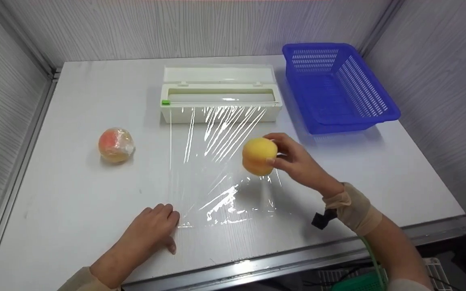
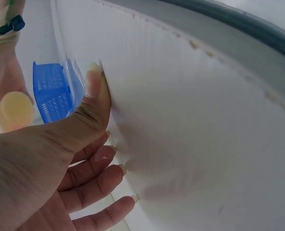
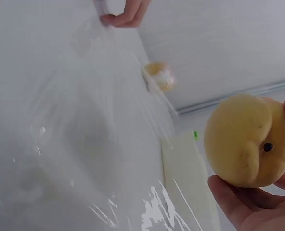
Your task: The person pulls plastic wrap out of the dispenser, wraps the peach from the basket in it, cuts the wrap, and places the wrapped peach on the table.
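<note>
A part-hidden peach [image 1: 258, 157] is pinched in the right hand [image 1: 299, 163] above cling film [image 1: 225, 204] whose right edge is hard to trace. The left hand [image 1: 152, 226], fingers parted, rests near the front edge of the white worktop [image 1: 67, 97]; film contact is unclear. Wood-grain panels [image 1: 136, 30] stand behind.

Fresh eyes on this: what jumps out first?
The yellow fruit, held in the right hand above a shiny sheet of plastic wrap drawn from the white box at the back of the table. Next, the bright blue basket at the far right, the boldest colour here. Then the reddish fruit on the left, already wrapped in plastic.
</note>
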Demonstrator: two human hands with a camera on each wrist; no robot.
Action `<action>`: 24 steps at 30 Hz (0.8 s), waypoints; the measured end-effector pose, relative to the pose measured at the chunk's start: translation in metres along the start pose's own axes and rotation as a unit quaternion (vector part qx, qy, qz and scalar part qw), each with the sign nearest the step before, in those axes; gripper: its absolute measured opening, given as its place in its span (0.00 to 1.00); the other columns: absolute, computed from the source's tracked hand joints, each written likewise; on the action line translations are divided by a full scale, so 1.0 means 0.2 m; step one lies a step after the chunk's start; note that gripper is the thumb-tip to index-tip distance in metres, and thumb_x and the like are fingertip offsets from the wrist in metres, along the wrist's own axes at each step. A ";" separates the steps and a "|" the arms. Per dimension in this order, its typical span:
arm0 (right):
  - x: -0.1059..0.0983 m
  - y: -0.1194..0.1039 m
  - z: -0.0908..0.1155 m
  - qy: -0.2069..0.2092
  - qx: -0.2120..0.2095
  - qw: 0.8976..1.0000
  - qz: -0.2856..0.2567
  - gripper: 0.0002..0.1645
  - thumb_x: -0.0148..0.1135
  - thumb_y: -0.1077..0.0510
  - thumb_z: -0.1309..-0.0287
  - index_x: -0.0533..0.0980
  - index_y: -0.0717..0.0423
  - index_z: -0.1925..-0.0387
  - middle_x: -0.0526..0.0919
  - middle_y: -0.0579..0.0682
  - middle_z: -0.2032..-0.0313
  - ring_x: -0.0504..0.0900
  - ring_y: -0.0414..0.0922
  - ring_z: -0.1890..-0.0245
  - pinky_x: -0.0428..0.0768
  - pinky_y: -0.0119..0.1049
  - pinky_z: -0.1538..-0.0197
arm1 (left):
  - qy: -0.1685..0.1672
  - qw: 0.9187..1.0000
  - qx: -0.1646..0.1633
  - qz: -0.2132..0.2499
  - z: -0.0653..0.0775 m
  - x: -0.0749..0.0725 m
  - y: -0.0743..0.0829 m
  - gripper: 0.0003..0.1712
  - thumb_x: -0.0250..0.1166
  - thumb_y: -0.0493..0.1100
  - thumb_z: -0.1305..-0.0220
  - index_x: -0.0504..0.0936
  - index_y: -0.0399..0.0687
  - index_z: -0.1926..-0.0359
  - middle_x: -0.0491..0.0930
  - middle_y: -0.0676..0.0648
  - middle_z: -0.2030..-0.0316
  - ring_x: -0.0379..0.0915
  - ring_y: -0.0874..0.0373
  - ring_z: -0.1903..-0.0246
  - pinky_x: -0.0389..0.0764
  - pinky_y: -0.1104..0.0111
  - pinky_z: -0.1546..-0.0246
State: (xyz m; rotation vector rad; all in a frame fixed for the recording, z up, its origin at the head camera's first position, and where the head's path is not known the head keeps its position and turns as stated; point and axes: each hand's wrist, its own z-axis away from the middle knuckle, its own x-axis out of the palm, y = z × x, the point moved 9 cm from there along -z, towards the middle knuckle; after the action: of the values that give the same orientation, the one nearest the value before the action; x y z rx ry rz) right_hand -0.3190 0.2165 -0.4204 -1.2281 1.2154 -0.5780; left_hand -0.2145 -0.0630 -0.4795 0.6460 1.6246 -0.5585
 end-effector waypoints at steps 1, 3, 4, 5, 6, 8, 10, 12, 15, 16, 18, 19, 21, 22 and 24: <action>0.03 0.02 0.01 -0.008 0.004 1.000 -0.010 0.30 0.64 0.59 0.37 0.67 0.52 0.36 0.78 0.56 0.43 0.81 0.52 0.47 0.83 0.40 0.47 | 0.002 1.000 0.001 -0.001 0.00 0.00 0.00 0.37 0.81 0.57 0.77 0.75 0.43 0.66 0.70 0.50 0.72 0.63 0.58 0.72 0.71 0.66 0.72; 0.09 0.04 0.02 -0.024 0.009 0.999 -0.024 0.29 0.64 0.59 0.37 0.67 0.51 0.36 0.78 0.56 0.43 0.80 0.51 0.47 0.82 0.40 0.47 | 0.011 1.000 0.003 -0.004 0.00 -0.01 0.01 0.37 0.81 0.58 0.78 0.75 0.44 0.67 0.69 0.51 0.72 0.63 0.57 0.72 0.71 0.66 0.72; 0.12 0.05 0.02 -0.032 0.010 0.999 -0.028 0.29 0.63 0.59 0.37 0.67 0.51 0.36 0.78 0.56 0.43 0.80 0.51 0.47 0.82 0.40 0.47 | 0.011 1.000 0.002 -0.004 0.00 -0.01 0.01 0.37 0.81 0.58 0.78 0.75 0.44 0.67 0.69 0.51 0.72 0.64 0.57 0.72 0.71 0.66 0.72; 0.15 0.05 0.03 -0.039 0.011 0.999 -0.033 0.29 0.63 0.59 0.37 0.67 0.51 0.36 0.78 0.56 0.43 0.80 0.51 0.46 0.82 0.40 0.46 | 0.011 1.000 0.002 -0.004 0.00 -0.01 0.01 0.37 0.81 0.57 0.78 0.75 0.44 0.67 0.69 0.50 0.72 0.64 0.57 0.72 0.71 0.66 0.72; 0.17 0.06 0.03 -0.046 0.011 0.998 -0.040 0.29 0.63 0.59 0.36 0.67 0.51 0.36 0.78 0.56 0.43 0.80 0.51 0.46 0.82 0.41 0.46 | 0.010 1.000 0.001 -0.003 0.00 -0.01 0.01 0.37 0.81 0.57 0.78 0.75 0.43 0.67 0.69 0.50 0.72 0.64 0.57 0.72 0.71 0.66 0.72; 0.22 0.07 0.04 -0.058 0.009 0.997 -0.052 0.28 0.61 0.59 0.36 0.66 0.51 0.36 0.77 0.57 0.42 0.79 0.51 0.45 0.81 0.41 0.45 | 0.008 1.000 0.000 -0.002 0.00 -0.01 0.01 0.37 0.81 0.57 0.77 0.75 0.43 0.67 0.69 0.50 0.72 0.64 0.57 0.72 0.71 0.66 0.71; 0.27 0.08 0.05 -0.069 0.009 0.996 -0.060 0.28 0.60 0.58 0.35 0.66 0.52 0.36 0.77 0.57 0.42 0.79 0.51 0.44 0.81 0.42 0.45 | 0.006 1.000 0.001 -0.002 0.00 -0.01 0.01 0.37 0.81 0.57 0.77 0.75 0.43 0.67 0.69 0.50 0.72 0.64 0.57 0.72 0.71 0.66 0.72; 0.31 0.09 0.05 -0.078 0.012 0.995 -0.066 0.27 0.60 0.58 0.35 0.66 0.52 0.36 0.77 0.56 0.42 0.79 0.51 0.44 0.81 0.42 0.44 | 0.004 1.000 0.001 -0.004 0.00 -0.01 0.01 0.37 0.81 0.57 0.77 0.75 0.44 0.66 0.70 0.50 0.72 0.64 0.57 0.72 0.71 0.66 0.72; 0.37 0.12 0.07 -0.096 0.022 0.993 -0.072 0.27 0.60 0.57 0.35 0.66 0.51 0.36 0.77 0.55 0.43 0.78 0.51 0.44 0.81 0.41 0.44 | -0.007 1.000 -0.004 -0.001 -0.01 -0.01 0.00 0.36 0.82 0.57 0.76 0.75 0.44 0.66 0.70 0.51 0.71 0.63 0.58 0.71 0.71 0.67 0.71; 0.39 0.13 0.07 -0.102 0.025 0.992 -0.074 0.27 0.61 0.57 0.35 0.66 0.51 0.36 0.77 0.55 0.43 0.78 0.51 0.44 0.81 0.41 0.43 | -0.012 1.000 -0.008 0.002 -0.01 -0.01 0.00 0.36 0.82 0.56 0.76 0.75 0.45 0.66 0.70 0.51 0.71 0.63 0.59 0.71 0.70 0.67 0.72; 0.43 0.15 0.08 -0.115 0.028 0.990 -0.075 0.27 0.61 0.56 0.34 0.67 0.50 0.36 0.76 0.54 0.43 0.78 0.50 0.44 0.80 0.42 0.43 | -0.022 1.000 -0.016 0.012 -0.01 -0.01 -0.01 0.36 0.83 0.56 0.75 0.75 0.45 0.66 0.71 0.52 0.71 0.62 0.59 0.72 0.70 0.67 0.72; 0.45 0.16 0.09 -0.119 0.027 0.990 -0.070 0.26 0.60 0.56 0.34 0.67 0.49 0.36 0.77 0.53 0.43 0.78 0.49 0.44 0.80 0.41 0.42 | -0.029 0.999 -0.019 0.018 -0.01 -0.01 -0.01 0.35 0.83 0.55 0.75 0.75 0.45 0.66 0.71 0.52 0.71 0.62 0.60 0.72 0.69 0.67 0.73; 0.47 0.18 0.09 -0.125 0.023 0.991 -0.051 0.26 0.60 0.56 0.34 0.67 0.48 0.37 0.78 0.51 0.44 0.79 0.48 0.46 0.79 0.41 0.42 | -0.040 0.998 -0.026 0.032 -0.01 -0.02 -0.02 0.34 0.83 0.55 0.73 0.75 0.45 0.66 0.70 0.52 0.71 0.61 0.61 0.72 0.68 0.68 0.74; 0.48 0.19 0.10 -0.127 0.019 0.991 -0.037 0.26 0.61 0.56 0.34 0.68 0.47 0.37 0.79 0.50 0.45 0.80 0.47 0.47 0.79 0.40 0.42 | -0.045 0.998 -0.027 0.039 -0.01 -0.02 -0.02 0.34 0.83 0.54 0.72 0.75 0.45 0.66 0.70 0.52 0.72 0.61 0.61 0.72 0.68 0.68 0.74; 0.49 0.21 0.10 -0.133 0.015 0.991 -0.016 0.25 0.61 0.55 0.34 0.68 0.46 0.37 0.80 0.48 0.45 0.80 0.44 0.48 0.78 0.38 0.41 | -0.056 0.997 -0.029 0.053 -0.01 -0.02 -0.02 0.32 0.83 0.53 0.69 0.75 0.45 0.66 0.70 0.52 0.72 0.60 0.61 0.72 0.67 0.68 0.74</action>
State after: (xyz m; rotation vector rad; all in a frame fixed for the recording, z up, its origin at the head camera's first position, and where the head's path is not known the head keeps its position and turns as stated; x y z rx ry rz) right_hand -0.2798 0.1523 -0.4986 -1.2579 0.9623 -0.4384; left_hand -0.2185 -0.0659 -0.4755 0.6428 1.4874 -0.4610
